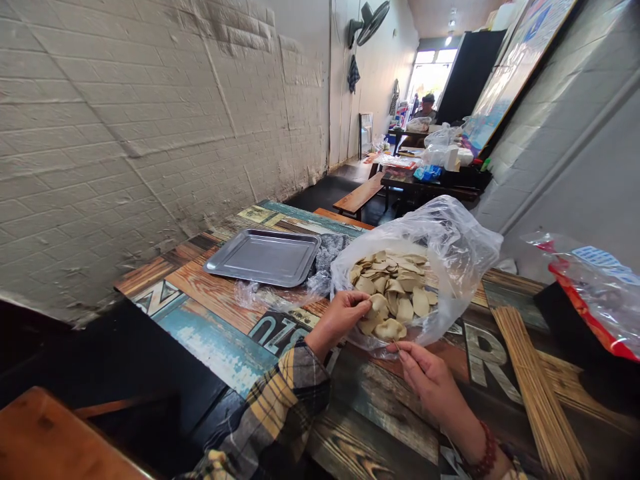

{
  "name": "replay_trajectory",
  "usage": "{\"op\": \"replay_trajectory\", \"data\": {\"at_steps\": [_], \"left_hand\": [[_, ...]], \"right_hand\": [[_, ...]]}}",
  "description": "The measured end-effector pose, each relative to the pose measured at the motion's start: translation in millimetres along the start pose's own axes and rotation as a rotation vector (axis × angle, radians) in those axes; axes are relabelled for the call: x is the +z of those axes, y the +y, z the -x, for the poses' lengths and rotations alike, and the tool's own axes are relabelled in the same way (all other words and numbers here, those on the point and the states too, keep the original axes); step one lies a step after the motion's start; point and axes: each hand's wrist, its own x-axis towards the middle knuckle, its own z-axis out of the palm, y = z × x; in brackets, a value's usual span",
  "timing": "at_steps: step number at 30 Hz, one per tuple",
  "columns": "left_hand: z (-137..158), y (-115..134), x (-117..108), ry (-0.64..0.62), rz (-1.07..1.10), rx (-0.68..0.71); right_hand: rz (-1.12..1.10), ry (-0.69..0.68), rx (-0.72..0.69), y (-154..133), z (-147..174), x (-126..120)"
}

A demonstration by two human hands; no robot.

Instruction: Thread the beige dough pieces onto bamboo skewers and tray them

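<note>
My left hand (341, 317) pinches the edge of a pale beige slice (379, 307) at the near rim of an open clear plastic bag (457, 267). A heap of similar thin, flat slices (395, 267) fills the bag; their exact kind I cannot tell. Just to the right and nearer, my right hand (431, 380) is closed on a thin bamboo skewer (397, 345), its tip close to a curled slice (390, 329) at the front of the bag. Most of the skewer is hidden by the fingers.
A bundle of bamboo skewers (540, 393) lies on the patterned table (210, 347) at right, beside a black box (575, 333) with plastic packaging. A metal tray (265, 257) rests at left on crumpled plastic. Beyond stand a bench (359, 193), cluttered tables and a person (427, 105).
</note>
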Motion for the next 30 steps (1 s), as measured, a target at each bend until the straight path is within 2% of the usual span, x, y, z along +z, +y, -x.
{"op": "replay_trajectory", "data": {"at_steps": [3,6,16,24,30], "left_hand": [[0.5,1.1,0.6,-0.001,-0.002,-0.004],[0.7,1.5,1.1,0.002,-0.020,-0.009],[0.1,-3.6,1.3,-0.019,-0.023,-0.010],[-0.8,-3.3,3.7,0.024,0.185,-0.064],[-1.0,-4.7,5.0,0.070,0.215,-0.054]], "right_hand": [[-0.055,-0.096,0.074,-0.1,0.5,-0.8],[-0.054,-0.118,0.086,1.3,0.9,-0.9],[-0.067,-0.092,0.082,3.4,1.8,2.6],[-0.093,-0.067,0.085,-4.9,2.3,3.3],[-0.070,-0.075,0.090,-6.3,2.2,3.2]]}}
